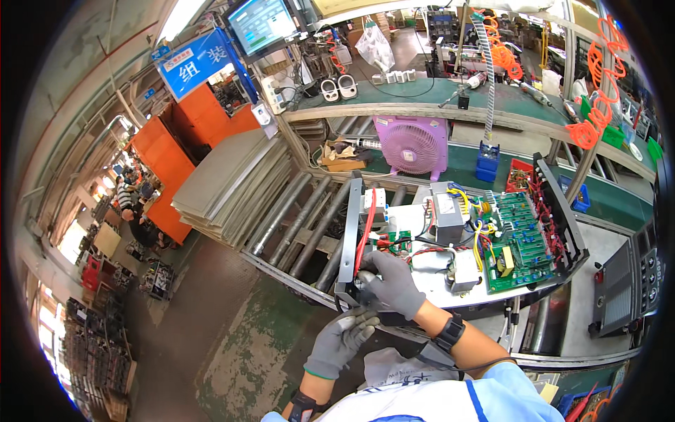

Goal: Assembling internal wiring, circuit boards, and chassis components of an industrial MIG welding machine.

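An open electrical chassis (415, 211) lies in front of me, with a green circuit board (520, 239), a transformer (448, 219) and bundles of wire inside. Thick red cables (365, 232) run down along its dark left end panel (350, 239). My right hand (392, 283), in a grey glove, is closed at the panel's near corner, by the lower end of those cables. What its fingers grip is hidden. Just below, outside the panel, my gloved left hand (341, 343) has its fingers curled together near a black cable; anything they hold is too small to make out.
The chassis rests on a roller conveyor (309, 232). Grey sheets (228, 190) are stacked on the left. Behind stand a purple fan (413, 148), blue and red parts bins (487, 163), and a shelf with hanging orange coiled hoses (598, 91). Another dark unit (628, 288) stands at right.
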